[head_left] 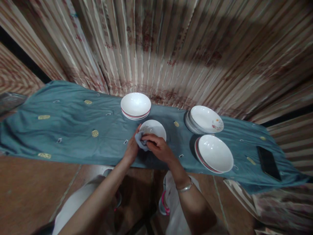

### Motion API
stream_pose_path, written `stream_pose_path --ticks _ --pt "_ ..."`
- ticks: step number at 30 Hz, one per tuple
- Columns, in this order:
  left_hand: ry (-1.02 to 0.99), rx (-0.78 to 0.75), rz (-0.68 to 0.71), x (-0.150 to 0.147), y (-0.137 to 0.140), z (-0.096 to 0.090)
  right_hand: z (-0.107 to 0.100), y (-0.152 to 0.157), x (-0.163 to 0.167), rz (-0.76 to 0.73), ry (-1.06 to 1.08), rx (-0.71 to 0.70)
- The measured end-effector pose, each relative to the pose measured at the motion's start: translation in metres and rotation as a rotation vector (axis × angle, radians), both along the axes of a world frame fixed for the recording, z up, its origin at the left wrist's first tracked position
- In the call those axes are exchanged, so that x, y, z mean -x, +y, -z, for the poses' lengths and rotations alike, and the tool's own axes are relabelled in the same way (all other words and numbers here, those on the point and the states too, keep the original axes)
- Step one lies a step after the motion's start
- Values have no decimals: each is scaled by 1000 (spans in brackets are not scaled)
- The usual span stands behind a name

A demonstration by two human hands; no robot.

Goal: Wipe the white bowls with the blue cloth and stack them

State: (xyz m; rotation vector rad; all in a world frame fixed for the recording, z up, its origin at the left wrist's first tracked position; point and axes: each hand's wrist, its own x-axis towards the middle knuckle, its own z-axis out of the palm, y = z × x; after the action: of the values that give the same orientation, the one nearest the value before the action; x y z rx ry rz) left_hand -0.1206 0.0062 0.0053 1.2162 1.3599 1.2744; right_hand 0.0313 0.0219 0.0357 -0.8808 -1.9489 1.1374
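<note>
In front of me a white bowl is tilted toward me near the table's front edge. My left hand grips its left rim, with most of the fingers out of sight. A bluish-grey cloth is bunched in my right hand, whose fingers press it against the bowl's near inner side. Just behind stands a small stack of white bowls with a red band. On the right is another stack of white bowls, also red-banded, and behind it a pile of flower-patterned plates.
A green cloth with yellow pineapple prints covers the long narrow table. A black phone lies near its right end. Striped, flowered curtains hang right behind the table. Below is a tiled floor.
</note>
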Motion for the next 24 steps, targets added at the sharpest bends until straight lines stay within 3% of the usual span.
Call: stream_pose_path --ticks 4,9,13,24 --pt "27 11 20 -1 -1 -8 3 2 6 61 3 -14" --pt "-143 116 -14 -8 -5 -11 6 10 12 184 -16 -143" --pt "-280 134 11 -11 -6 -8 6 16 13 273 -149 -231" --pt "-304 168 33 -12 -11 -20 17 29 1 440 -436 -302"
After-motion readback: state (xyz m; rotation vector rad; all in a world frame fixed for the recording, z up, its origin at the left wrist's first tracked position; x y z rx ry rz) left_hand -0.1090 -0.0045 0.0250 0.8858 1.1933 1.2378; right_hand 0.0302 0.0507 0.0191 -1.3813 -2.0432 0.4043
